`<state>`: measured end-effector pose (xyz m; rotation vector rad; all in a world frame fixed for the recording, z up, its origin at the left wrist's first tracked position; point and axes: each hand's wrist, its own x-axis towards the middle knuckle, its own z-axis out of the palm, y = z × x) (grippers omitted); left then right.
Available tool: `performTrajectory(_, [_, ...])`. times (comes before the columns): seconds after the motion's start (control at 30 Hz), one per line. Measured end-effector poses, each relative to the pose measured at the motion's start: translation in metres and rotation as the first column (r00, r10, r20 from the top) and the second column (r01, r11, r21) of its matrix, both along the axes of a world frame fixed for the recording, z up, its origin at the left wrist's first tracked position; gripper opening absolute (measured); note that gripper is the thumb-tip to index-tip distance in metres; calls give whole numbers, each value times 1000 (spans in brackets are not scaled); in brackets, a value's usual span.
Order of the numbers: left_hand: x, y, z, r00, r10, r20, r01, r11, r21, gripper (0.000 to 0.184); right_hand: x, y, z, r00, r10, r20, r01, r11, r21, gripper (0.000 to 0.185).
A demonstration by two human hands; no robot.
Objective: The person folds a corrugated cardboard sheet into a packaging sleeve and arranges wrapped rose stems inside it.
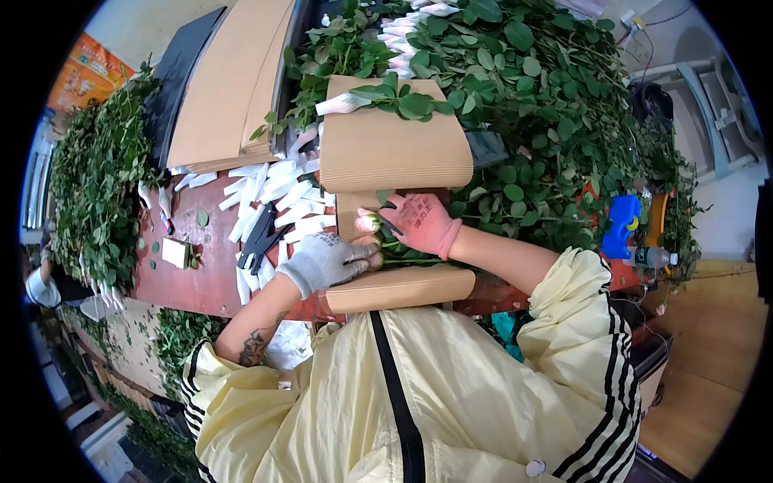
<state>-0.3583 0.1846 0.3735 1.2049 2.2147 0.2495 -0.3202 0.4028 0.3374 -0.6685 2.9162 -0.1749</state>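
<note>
My left hand [322, 262], in a grey-white glove, rests with its fingers against pale pink rose heads [367, 222] on a corrugated cardboard sheet. My right hand [420, 224], in a pink glove, is closed at a rose just beside them, its fingertips partly hidden. Green rose stems [407, 260] run to the right beneath my right wrist. The cardboard sheet [394, 149] curls up behind the hands, and its near edge [401, 290] curls up in front of my body. On its back flap lies a rose in a white mesh sleeve [343, 104].
White foam sleeves [294, 201] and a black tool [262, 237] lie left on the red table [193, 278]. Cardboard sheets [229, 80] are stacked behind. Leafy stems [547, 113] heap at right, near a blue tape dispenser [621, 227] and a bottle [652, 258].
</note>
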Motion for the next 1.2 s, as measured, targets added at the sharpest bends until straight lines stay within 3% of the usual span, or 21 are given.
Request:
performTrajectory(0.03, [0,3,5,1000,18,-8,-19,999,-41,35,-1,1,-5,1000,9,-1,-9,1000,1,32])
performTrajectory(0.1, [0,0,3,999,35,7,-35,999,-20,35,0,2,-14,991,-111,78,128,958,-257,32])
performTrajectory(0.2, [-1,-2,-3,1000,24,19,-24,1000,-1,37,-2,2,-18,984,-153,86,172,945,-279,32])
performTrajectory(0.23, [-1,-2,-4,1000,1,10,-1,1000,0,38,-4,3,-17,992,-83,95,107,953,-285,33])
performTrajectory(0.37, [-2,-4,-4,1000,15,23,-17,998,66,39,5,-1,-10,997,-58,48,65,986,-153,34])
performTrajectory(0.43, [-3,-5,-7,988,150,-30,-135,946,293,42,9,-1,-11,994,-64,-91,46,981,-190,27])
performTrajectory(0.47, [-2,-6,-10,989,145,-30,-130,946,296,42,10,-2,-10,993,-69,-92,50,981,-187,27])
performTrajectory(0.53, [-6,-2,-8,991,136,-18,-125,951,282,43,-2,-4,6,998,2,67,1,999,-49,26])
performTrajectory(0.57, [-6,1,2,994,108,-24,-103,983,154,43,-4,-4,24,994,65,92,-66,998,6,25])
performTrajectory(0.6, [-6,-3,-4,993,115,-5,-109,959,262,41,-8,-6,47,995,97,11,-97,995,28,35])
performTrajectory(0.67, [-8,-5,-7,995,97,-32,-86,967,241,41,-28,-11,88,996,14,-93,-28,988,-149,38])
performTrajectory(0.73, [-7,-2,1,995,95,-24,-89,979,186,40,-61,-15,115,911,-121,-393,12,963,-270,43])
performTrajectory(0.8, [-9,2,0,995,97,-31,-92,987,132,38,-116,-10,112,860,-123,-496,2,972,-237,44])
performTrajectory(0.87, [-7,2,-17,985,91,-148,-58,975,216,36,-158,-8,107,966,-180,-187,205,970,127,45])
performTrajectory(0.9, [-5,7,-5,972,111,-206,-66,975,213,32,-167,0,94,963,-180,-200,207,970,124,45])
performTrajectory(0.97, [-3,9,-3,957,95,-275,-43,981,190,32,-177,20,69,988,-154,32,146,975,170,39])
performTrajectory(1.0, [-2,10,-4,941,83,-327,-28,985,169,32,-175,26,77,989,-142,26,135,974,180,39])
performTrajectory(1.07, [-2,10,-6,937,98,-336,-16,971,237,30,-159,47,90,978,-162,-127,176,979,102,30])
performTrajectory(1.1, [-2,8,-4,947,93,-309,-22,974,225,30,-164,78,82,964,-142,-225,30,898,-439,26])
performTrajectory(1.17, [-4,8,-13,970,89,-228,-45,980,193,33,-129,115,136,706,-223,-672,-21,942,-334,24])
performTrajectory(1.2, [-3,10,-12,969,111,-221,-66,978,200,33,-92,116,208,446,42,-894,340,916,212,27])
